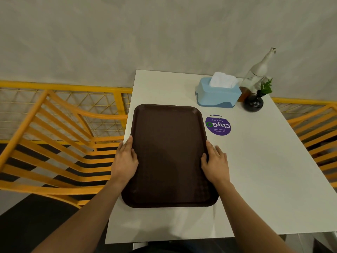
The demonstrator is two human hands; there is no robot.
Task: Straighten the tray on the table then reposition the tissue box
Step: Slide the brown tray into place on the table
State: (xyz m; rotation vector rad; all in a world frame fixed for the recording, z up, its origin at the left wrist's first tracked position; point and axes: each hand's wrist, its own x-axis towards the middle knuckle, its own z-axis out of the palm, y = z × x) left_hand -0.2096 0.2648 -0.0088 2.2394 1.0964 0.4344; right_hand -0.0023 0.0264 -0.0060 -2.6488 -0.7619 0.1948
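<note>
Forearms: both reach in from the near edge of the frame, one on each side of the tray.
Left hand: lies flat against the tray's left long edge, fingers pressed together and pointing away from the person, thumb over the rim.
Right hand: mirrors it on the right long edge, fingers slightly fanned on the tabletop, thumb hooked onto the rim.
Tray: dark brown, empty, resting on the left half of the white tabletop; its long axis runs away from the person and looks close to parallel with the tabletop's left edge, tilting only a little.
Step in hand: probably the last nudge of squaring the tray, as both hands bracket it at mid-length.
Sticker: round and purple, just beyond the right hand and beside the tray's far right corner; upside down to the camera, it reads "ClayGo", "Clean as you go" and "Let's keep our pantries clean".
Tissue box: pale blue with white tissue standing out of the top, past the tray's far right corner, ahead and to the right of both hands; long axis runs across the tabletop.
Nearer hand: the right, so it likely takes the box.
Neighbours: a dark round vase with a green sprig and a clear bottle crowd the box's right end, so a careless move could knock them.
</note>
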